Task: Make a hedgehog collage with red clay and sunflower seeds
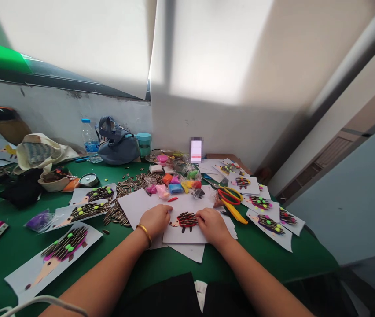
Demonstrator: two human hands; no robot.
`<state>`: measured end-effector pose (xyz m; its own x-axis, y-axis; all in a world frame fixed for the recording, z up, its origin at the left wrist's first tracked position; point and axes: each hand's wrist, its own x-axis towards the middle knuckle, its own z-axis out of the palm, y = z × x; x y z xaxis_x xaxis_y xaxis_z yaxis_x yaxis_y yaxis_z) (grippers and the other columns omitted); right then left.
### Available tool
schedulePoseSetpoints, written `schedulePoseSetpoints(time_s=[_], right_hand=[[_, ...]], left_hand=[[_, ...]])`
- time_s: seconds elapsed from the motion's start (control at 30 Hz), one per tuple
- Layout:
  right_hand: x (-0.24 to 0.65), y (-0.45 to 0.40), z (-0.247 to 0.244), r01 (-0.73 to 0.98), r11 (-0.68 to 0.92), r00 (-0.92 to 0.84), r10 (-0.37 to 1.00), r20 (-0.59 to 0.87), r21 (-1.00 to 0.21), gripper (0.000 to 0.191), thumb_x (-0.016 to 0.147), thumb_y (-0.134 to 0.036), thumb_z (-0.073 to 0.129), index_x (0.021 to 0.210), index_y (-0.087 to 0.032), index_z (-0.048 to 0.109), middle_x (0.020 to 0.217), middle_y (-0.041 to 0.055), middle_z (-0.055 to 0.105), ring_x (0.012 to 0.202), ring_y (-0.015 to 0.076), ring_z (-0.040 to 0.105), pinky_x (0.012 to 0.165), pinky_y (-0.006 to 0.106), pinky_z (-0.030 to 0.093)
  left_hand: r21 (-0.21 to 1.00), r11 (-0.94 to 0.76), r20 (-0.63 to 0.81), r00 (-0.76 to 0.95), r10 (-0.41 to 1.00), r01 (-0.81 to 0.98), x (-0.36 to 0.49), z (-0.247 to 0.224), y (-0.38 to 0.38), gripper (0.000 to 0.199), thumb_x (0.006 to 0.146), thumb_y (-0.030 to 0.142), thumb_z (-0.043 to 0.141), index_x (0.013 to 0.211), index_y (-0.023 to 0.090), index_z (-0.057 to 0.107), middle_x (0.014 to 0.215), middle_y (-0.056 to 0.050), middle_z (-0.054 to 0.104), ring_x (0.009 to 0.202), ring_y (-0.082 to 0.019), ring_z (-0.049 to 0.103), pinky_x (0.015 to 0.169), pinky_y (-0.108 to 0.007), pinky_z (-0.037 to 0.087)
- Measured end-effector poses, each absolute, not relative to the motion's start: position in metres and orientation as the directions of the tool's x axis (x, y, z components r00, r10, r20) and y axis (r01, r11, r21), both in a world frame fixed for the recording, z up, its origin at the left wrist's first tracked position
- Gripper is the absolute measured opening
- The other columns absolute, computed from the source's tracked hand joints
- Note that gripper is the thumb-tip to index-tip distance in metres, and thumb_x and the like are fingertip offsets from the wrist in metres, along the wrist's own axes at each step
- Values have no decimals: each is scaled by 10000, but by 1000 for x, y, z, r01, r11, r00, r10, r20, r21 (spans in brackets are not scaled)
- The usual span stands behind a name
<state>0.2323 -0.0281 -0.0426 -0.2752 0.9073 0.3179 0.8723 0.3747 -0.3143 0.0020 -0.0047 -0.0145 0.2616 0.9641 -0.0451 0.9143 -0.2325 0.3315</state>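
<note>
In front of me a white hedgehog card (177, 237) lies on loose white sheets. Its hedgehog (187, 220) has a peach face, dark feet and a red-edged body covered with striped sunflower seeds. My left hand (156, 221), with a gold bangle at the wrist, has its fingers closed on the card's upper left edge. My right hand (214, 225) pinches the card at its right side, close to the hedgehog's back. Just above the card sits a small red piece of clay (173, 199). The palms hide parts of the card's edges.
Beyond the card are colored clay packets (176, 188) and a pile of sunflower seeds (119, 211). Red-handled scissors (230, 196) and a yellow cutter (235, 213) lie to the right. Several finished hedgehog cards (270, 226) flank both sides. A phone (196, 150) stands against the wall.
</note>
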Motion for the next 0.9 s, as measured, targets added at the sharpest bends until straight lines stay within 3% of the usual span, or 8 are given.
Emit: schedulePoseSetpoints(time_s=[0.2, 0.33, 0.43, 0.53, 0.6, 0.67, 0.8, 0.9], right_hand=[[235, -30, -50, 828, 419, -278, 884, 376, -373, 151, 895, -166, 527, 875, -199, 674, 848, 38, 657, 851, 189, 579, 797, 298, 408], [237, -34, -47, 786, 443, -247, 864, 439, -430, 198, 916, -171, 479, 923, -194, 675, 885, 55, 669, 872, 200, 584, 812, 315, 419], [237, -37, -42, 767, 444, -204, 853, 480, -463, 208, 916, -171, 462, 926, -191, 669, 902, 63, 674, 884, 208, 586, 818, 331, 424], [236, -39, -40, 756, 458, -190, 837, 513, -467, 204, 909, -185, 467, 923, -194, 670, 898, 70, 675, 880, 214, 587, 817, 344, 427], [234, -40, -37, 752, 471, -197, 828, 525, -461, 204, 907, -190, 468, 927, -195, 671, 896, 73, 673, 878, 216, 586, 814, 347, 425], [230, -43, -32, 744, 487, -216, 823, 524, -457, 202, 908, -191, 470, 932, -197, 670, 894, 71, 670, 876, 216, 582, 807, 344, 421], [217, -50, -17, 695, 528, -264, 818, 511, -487, 195, 926, -209, 473, 957, -210, 666, 899, 61, 666, 887, 212, 575, 804, 337, 413], [205, -54, -6, 632, 552, -310, 824, 475, -544, 147, 914, -234, 529, 962, -228, 668, 878, 36, 672, 869, 197, 577, 799, 322, 412]], left_hand=[[365, -222, -42, 254, 966, 904, 0, -13, -5, 416, 886, 246, 374, 1208, 221, 636, 1244, -77, 649, 1115, -259, 602, 916, -359, 452], [555, -174, -1, 210, 978, 813, -1, -13, -2, 386, 879, 226, 392, 1171, 198, 645, 1218, -86, 653, 1098, -245, 592, 912, -334, 433], [812, -114, 19, 170, 985, 572, 1, -11, -2, 298, 884, 321, 439, 1008, 167, 663, 916, -72, 685, 823, -186, 614, 728, -282, 454], [977, 132, -169, 232, 958, 166, 4, -5, -7, 325, 820, 472, 552, 867, 157, 615, 643, 25, 530, 464, -76, 399, 452, -203, 287], [948, 311, -273, 332, 903, -67, 6, -1, -12, 349, 781, 487, 602, 869, 149, 603, 657, 41, 495, 422, -35, 297, 419, -183, 184], [890, 417, -317, 407, 857, -185, 7, 2, -16, 326, 764, 428, 630, 905, 134, 618, 709, 22, 515, 446, -25, 323, 428, -172, 183], [876, 436, -289, 502, 815, -205, 10, 2, -23, 365, 732, 291, 673, 1056, 138, 603, 731, 12, 542, 486, -26, 372, 453, -165, 184], [910, 379, -233, 552, 801, -166, 14, 0, -26, 454, 764, 343, 671, 1159, 159, 544, 693, 26, 545, 463, -32, 345, 450, -184, 157]])
